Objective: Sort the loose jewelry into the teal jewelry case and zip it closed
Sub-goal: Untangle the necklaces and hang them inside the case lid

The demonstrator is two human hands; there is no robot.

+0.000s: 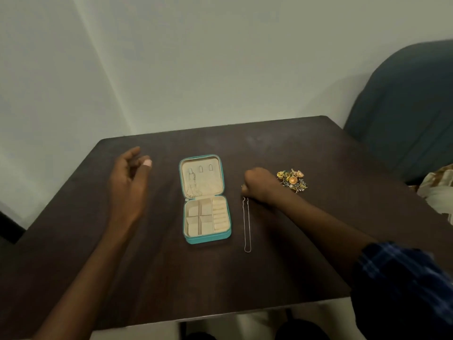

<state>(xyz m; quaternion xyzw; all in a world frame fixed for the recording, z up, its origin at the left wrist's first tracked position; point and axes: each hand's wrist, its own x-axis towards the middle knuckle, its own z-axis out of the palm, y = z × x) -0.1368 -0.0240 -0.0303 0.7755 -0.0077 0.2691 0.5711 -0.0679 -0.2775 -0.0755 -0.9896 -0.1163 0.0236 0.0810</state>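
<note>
The teal jewelry case (pixel 207 238) lies open mid-table, its cream lid lining upward with a thin chain hanging on the left hook and its tray of compartments nearest me. To its right a thin silver necklace (pixel 247 227) stretches toward me on the wood. My right hand (pixel 258 184) is curled at the necklace's far end and pinches it. A heap of gold and coloured jewelry (pixel 293 180) lies just right of that hand. My left hand (pixel 130 177) hovers left of the case, fingers loosely curled, holding nothing.
The dark wooden table (pixel 147 278) stands in a corner of pale walls. A blue chair (pixel 407 106) is at the back right, and a patterned cloth (pixel 438 190) lies at the right edge. The table's front edge is close to me.
</note>
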